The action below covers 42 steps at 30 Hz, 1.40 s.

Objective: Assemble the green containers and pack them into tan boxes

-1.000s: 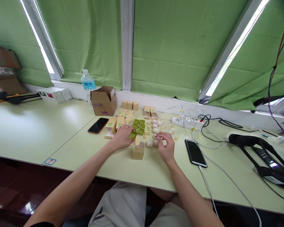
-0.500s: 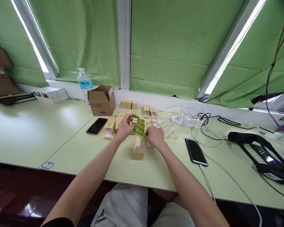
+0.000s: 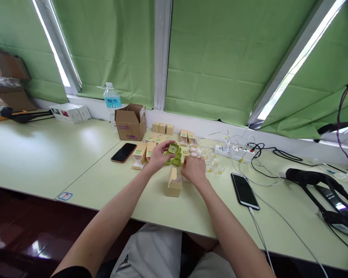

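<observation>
My left hand (image 3: pixel 159 155) pinches a small green square container (image 3: pixel 174 148), tilted above several like green pieces (image 3: pixel 176 161) on the table. Just to the right, my right hand (image 3: pixel 193 168) has its fingers curled in close together; anything between them is hidden. In front of the hands stands a small tan carton (image 3: pixel 174 185) with its flap up. Clear plastic pieces with yellow parts (image 3: pixel 214 165) and small pale pink pieces (image 3: pixel 193 150) lie beyond the right hand. Left of the left hand are opened tan cartons (image 3: pixel 139 155).
A black phone (image 3: pixel 123 152) lies left, a charging white phone (image 3: pixel 245 191) right. Behind stand a brown cardboard box (image 3: pixel 131 125), a water bottle (image 3: pixel 112 102) and small closed cartons (image 3: pixel 162 128). A power strip (image 3: pixel 234 153) with cables and a black headset-like frame (image 3: pixel 321 197) occupy the right.
The camera view has turned slightly, so most things sit a little further right. The green container in my left hand is tilted somewhat differently. My right hand remains closed beside it.
</observation>
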Tool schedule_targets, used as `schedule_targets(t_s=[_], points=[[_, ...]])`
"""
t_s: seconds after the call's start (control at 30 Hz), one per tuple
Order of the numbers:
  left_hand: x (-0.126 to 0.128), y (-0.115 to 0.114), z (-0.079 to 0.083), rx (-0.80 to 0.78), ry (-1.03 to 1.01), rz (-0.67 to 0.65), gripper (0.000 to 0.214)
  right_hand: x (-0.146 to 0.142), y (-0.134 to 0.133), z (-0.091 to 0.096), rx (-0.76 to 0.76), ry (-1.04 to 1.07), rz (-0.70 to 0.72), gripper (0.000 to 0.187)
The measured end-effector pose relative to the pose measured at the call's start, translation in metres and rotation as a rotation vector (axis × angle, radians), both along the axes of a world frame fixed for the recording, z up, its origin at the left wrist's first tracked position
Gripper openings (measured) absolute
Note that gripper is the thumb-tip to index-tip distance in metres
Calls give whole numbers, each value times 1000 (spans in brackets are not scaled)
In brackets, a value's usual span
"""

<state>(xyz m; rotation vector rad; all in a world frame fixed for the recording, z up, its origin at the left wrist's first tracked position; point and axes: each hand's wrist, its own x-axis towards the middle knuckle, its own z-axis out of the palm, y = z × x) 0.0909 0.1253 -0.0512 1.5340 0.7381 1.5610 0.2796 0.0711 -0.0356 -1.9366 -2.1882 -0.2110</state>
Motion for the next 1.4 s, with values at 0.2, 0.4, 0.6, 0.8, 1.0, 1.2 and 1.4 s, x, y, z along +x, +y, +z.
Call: schedule_targets(t_s=[0.2, 0.4, 0.6, 0.8, 1.0, 1.2, 1.4], points=[[1, -10, 0, -23, -35, -233, 68, 42, -18, -30, 579, 612, 441, 11], [-2, -21, 2, -135, -98, -531, 75, 38, -19, -32, 657, 936, 467, 10], [1, -23, 2, -137, -76, -521, 68, 28, -26, -25, 592, 1068, 493, 15], [2, -20, -1, -146, -8, -522, 65, 26, -29, -22, 620, 1054, 539, 15], [3, -20, 1, -154, 56, -549, 66, 27, -30, -25, 645, 904, 524, 16], [6, -20, 4, -145, 158, -573, 63, 29, -28, -26, 686, 695, 503, 19], [8, -21, 4, -116, 228, -561, 61, 32, -27, -21, 812, 455, 437, 21]])
